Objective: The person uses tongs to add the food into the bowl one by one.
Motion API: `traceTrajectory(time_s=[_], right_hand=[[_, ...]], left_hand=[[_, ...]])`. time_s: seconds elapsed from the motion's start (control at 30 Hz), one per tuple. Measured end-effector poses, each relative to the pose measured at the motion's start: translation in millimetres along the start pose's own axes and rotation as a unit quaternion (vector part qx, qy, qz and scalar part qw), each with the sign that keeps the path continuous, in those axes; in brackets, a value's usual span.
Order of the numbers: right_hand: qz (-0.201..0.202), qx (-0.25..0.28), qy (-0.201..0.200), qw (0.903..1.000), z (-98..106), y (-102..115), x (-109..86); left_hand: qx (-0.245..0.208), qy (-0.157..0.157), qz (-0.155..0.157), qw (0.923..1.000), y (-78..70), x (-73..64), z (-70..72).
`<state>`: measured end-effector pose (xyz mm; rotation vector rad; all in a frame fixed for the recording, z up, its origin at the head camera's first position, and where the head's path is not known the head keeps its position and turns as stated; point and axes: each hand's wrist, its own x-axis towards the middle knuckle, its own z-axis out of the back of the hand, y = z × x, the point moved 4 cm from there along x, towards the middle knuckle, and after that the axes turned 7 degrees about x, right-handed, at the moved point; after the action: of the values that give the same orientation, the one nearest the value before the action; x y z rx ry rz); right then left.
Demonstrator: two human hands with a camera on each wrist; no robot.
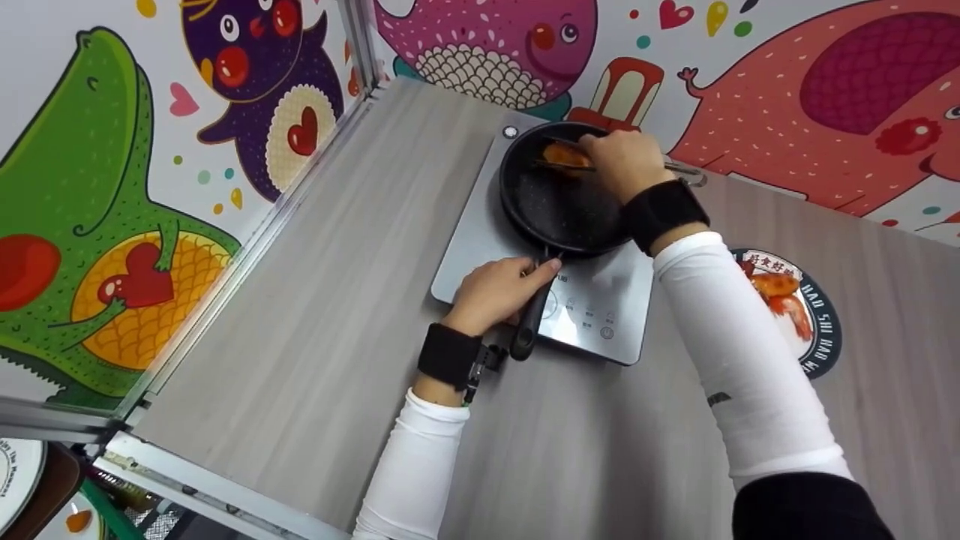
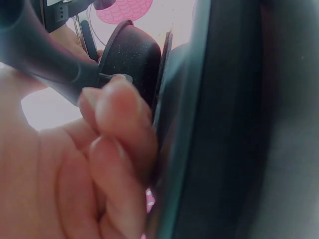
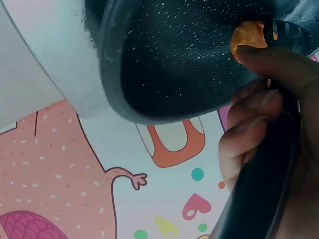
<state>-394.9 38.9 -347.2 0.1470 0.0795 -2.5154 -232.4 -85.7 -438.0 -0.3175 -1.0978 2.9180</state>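
A black frying pan point(image 1: 570, 206) stands on the silver induction cooktop point(image 1: 472, 240). My left hand point(image 1: 491, 291) grips the pan's black handle point(image 1: 534, 319) close to the pan, its thumb laid along the top. In the left wrist view, curled fingers point(image 2: 124, 119) show below the handle. Over the far side of the pan, my right hand point(image 1: 624, 161) holds a pair of tongs point(image 1: 686, 171). The tips of the tongs lie on both sides of an orange-brown piece of food point(image 1: 564, 157) in the pan. The right wrist view shows the tongs' black slotted head point(image 3: 289, 37) against this food.
A dark-rimmed plate point(image 1: 825, 330) with a shrimp and other food sits on the table right of the cooktop, partly behind the right sleeve. Cartoon-printed walls point(image 1: 480, 45) border the table point(image 1: 300, 285). Dishes point(image 1: 19, 480) stand below its left front edge.
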Motion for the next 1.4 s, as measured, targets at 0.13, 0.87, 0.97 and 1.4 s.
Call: traceTrajectory(time_s=[0.13,0.87,0.97,1.4], right_hand=[[0.014,-0.025,0.012,0.9995,-0.1,-4.4,2.2],[0.025,0.029,-0.053,0.9979,8.1,-11.7,-30.0],[0.016,0.035,-0.065,0.9971,8.6,-16.1,-45.2],[0.037,-0.013,-0.214,0.9761,5.7,-33.0,-111.2]], left_hand=[[0.0,-0.002,-0.003,1.0,-0.8,1.5,0.8],[-0.004,-0.002,-0.016,0.9999,0.6,-0.4,0.0],[-0.005,0.001,-0.018,0.9998,0.2,0.0,-0.9],[-0.027,0.014,-0.02,0.9993,3.7,0.3,-0.9]])
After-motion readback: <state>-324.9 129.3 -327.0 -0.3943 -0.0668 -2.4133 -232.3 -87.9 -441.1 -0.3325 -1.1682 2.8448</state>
